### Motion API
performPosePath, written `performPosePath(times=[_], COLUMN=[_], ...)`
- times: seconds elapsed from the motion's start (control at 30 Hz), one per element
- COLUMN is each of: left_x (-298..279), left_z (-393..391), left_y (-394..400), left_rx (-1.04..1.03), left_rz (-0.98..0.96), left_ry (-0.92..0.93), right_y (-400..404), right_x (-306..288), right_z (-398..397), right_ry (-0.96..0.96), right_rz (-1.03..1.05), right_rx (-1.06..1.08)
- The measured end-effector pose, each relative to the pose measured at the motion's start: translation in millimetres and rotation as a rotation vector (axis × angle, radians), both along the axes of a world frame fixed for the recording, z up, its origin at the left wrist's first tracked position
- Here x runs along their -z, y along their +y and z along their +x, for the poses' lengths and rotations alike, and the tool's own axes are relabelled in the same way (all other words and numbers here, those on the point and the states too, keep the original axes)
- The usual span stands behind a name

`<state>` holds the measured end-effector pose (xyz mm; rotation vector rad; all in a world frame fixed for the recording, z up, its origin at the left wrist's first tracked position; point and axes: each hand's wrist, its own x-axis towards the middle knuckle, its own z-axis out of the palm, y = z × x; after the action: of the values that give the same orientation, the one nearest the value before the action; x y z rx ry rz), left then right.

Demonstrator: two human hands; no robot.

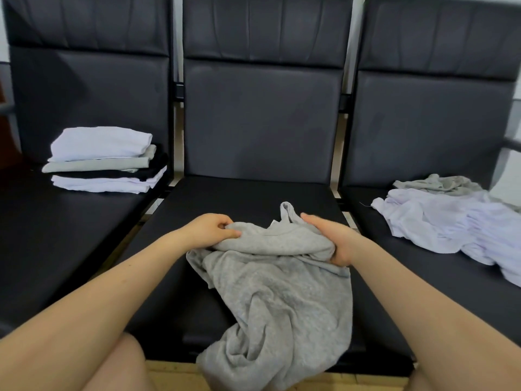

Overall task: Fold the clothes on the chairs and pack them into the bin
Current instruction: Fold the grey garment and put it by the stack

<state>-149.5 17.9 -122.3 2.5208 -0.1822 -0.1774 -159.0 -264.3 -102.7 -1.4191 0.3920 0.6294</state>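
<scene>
Head view showed the left hand (210,230) pinching one shoulder of a grey shirt (277,292) and the right hand (334,241) curled round the other, both grips closed on the cloth near its collar. That shirt lay rumpled on the middle chair (253,190), its lower part spilling over the seat's front edge. A folded stack (104,160) of white, grey and black clothes sat on the left chair (70,221), and an unfolded heap (451,218) of white and grey garments lay on the right chair (417,263).
</scene>
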Motion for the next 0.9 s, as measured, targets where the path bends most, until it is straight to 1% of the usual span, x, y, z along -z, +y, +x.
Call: performPosePath(times=[0.03,0.07,0.13,0.17,0.2,0.27,0.3,0.33,0.37,0.4,0.43,0.5,0.57,0.6,0.63,0.7,0.73,0.77,0.8,0.9], left_x=[1.6,2.5,0.5,-2.6,-6.2,-20.6,-31.1,-43.4,-55.4,-67.3,-75.1,-77.3,-57.0,-43.9,-31.2,-14.1,-8.7,-4.8,-1.8,3.3], left_z=[0.4,0.0,0.3,1.2,2.9,8.3,11.2,14.4,17.3,18.2,16.6,6.1,-8.3,-14.4,-19.9,-27.9,-31.4,-33.3,-33.4,-31.3], left_y=[-0.6,-0.9,-1.1,-1.7,-2.7,-5.7,-7.3,-8.2,-9.4,-10.8,-12.5,-17.9,-23.8,-26.0,-26.9,-27.1,-26.6,-25.6,-24.7,-26.3], left_rx=[0.011,0.001,-0.096,-0.167,-0.246,-0.400,-0.451,-0.472,-0.461,-0.423,-0.371,-0.274,-0.227,-0.219,-0.210,-0.162,-0.139,-0.137,-0.164,-0.283], left_rz=[-0.012,-0.069,-0.305,-0.431,-0.561,-0.846,-0.978,-1.067,-1.105,-1.114,-1.111,-1.054,-0.926,-0.850,-0.785,-0.704,-0.656,-0.586,-0.512,-0.328], left_ry=[-0.010,-0.018,-0.021,-0.034,-0.050,-0.078,-0.107,-0.160,-0.229,-0.300,-0.355,-0.384,-0.358,-0.326,-0.267,-0.050,0.048,0.084,0.065,-0.095], right_y=[3.7,7.7,17.2,20.4,22.5,24.4,24.8,24.7,24.1,25.2,26.3,27.3,24.4,22.8,21.2,19.1,18.5,17.2,15.7,12.1], right_x=[2.2,4.9,5.7,2.0,-3.3,-19.8,-29.1,-38.0,-44.8,-50.9,-54.0,-53.6,-43.8,-35.7,-26.7,-8.8,-0.9,5.0,9.6,17.0], right_z=[-0.5,0.3,2.8,4.2,6.8,11.7,12.3,11.9,11.1,10.1,7.9,2.5,-4.1,-7.6,-11.8,-16.7,-18.6,-19.3,-18.8,-15.5], right_ry=[-0.031,-0.074,-0.196,-0.260,-0.309,-0.374,-0.400,-0.425,-0.437,-0.438,-0.436,-0.416,-0.348,-0.285,-0.212,-0.116,-0.102,-0.104,-0.114,-0.167], right_rz=[-0.058,-0.137,-0.262,-0.247,-0.176,0.101,0.281,0.454,0.583,0.663,0.686,0.634,0.521,0.452,0.363,0.190,0.111,0.030,-0.034,-0.181], right_rx=[-0.037,-0.032,0.097,0.192,0.285,0.403,0.405,0.377,0.346,0.304,0.278,0.248,0.252,0.254,0.239,0.162,0.138,0.128,0.128,0.131])
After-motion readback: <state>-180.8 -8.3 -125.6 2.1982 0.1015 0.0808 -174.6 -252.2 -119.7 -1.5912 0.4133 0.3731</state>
